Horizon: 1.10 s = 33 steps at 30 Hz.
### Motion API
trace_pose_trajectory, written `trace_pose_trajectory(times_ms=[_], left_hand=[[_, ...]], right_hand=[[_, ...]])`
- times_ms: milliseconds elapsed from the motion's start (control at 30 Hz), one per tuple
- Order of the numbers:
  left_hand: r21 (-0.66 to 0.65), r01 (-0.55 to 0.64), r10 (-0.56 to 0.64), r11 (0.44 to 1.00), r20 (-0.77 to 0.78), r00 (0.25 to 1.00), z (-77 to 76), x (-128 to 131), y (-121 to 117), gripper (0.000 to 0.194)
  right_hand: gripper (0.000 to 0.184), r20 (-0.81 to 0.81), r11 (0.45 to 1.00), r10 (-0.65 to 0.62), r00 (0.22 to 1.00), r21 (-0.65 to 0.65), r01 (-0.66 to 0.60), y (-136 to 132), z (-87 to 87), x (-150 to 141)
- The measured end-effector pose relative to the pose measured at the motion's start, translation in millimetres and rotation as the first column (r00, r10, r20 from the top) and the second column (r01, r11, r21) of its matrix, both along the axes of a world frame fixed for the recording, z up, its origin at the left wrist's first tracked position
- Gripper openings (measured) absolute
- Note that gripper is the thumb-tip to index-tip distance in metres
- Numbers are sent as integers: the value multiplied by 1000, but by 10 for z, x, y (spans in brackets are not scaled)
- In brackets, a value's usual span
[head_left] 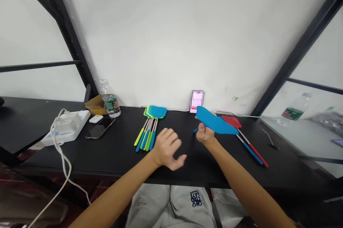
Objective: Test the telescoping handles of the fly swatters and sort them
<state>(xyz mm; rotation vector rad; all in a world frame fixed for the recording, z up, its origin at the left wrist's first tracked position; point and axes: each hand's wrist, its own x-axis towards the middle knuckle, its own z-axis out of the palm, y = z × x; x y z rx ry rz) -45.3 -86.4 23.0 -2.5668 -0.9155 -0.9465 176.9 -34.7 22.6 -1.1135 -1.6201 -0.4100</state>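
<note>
Right hand (205,133) clamped around a blue plastic fly swatter (216,121), mesh head angled upward, stub of handle poking out leftward; grip apparently near the neck, keeping the head clear of the surface. Left hand (166,147) open, spread wide, empty, just beside a bundle of fly swatters (148,131) laid side by side on a black tabletop (112,160), heads together, handles toward the body, seemingly for easy reach. Farther right, a red fly swatter (232,121) lying flat.

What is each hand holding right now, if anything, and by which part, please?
The right hand grips a blue fly swatter by its flat head, not by the end of its handle; the left hand holds nothing.
</note>
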Motion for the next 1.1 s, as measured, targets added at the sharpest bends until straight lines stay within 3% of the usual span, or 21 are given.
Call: trace_pose_trajectory(times_ms=[67, 100, 200, 333, 533, 700, 900, 1100], left_hand=[[128, 111, -121, 986, 74, 990, -10, 294, -58, 32], [180, 110, -133, 977, 119, 984, -15, 441, -59, 33], [240, -26, -34, 971, 242, 970, -11, 811, 28, 43], [171, -102, 70, 980, 182, 981, 29, 1071, 186, 51], [-75, -244, 246, 967, 20, 969, 94, 1082, 379, 34], [-313, -319, 299, 895, -111, 948, 169, 1006, 486, 29], [-401, -344, 300, 849, -169, 939, 180, 991, 431, 30], [-415, -355, 312, 837, -171, 935, 131, 982, 451, 39]], right_hand=[[50, -151, 999, 22, 988, 26, -19, 9, 5, -53], [51, -227, 999, 35, 973, 41, -26, 6, 17, -73], [54, -425, 997, 71, 902, 39, -61, -12, 63, -81], [52, -585, 978, 111, 804, -77, -191, 18, 39, 16], [44, -729, 894, 103, 677, -231, -385, 148, -146, 56], [44, -771, 853, 132, 623, -231, -467, 203, -220, -93], [43, -931, 778, 57, 361, -185, -600, 239, -206, -112], [48, -945, 692, 33, 324, -212, -690, 247, -185, -49]])
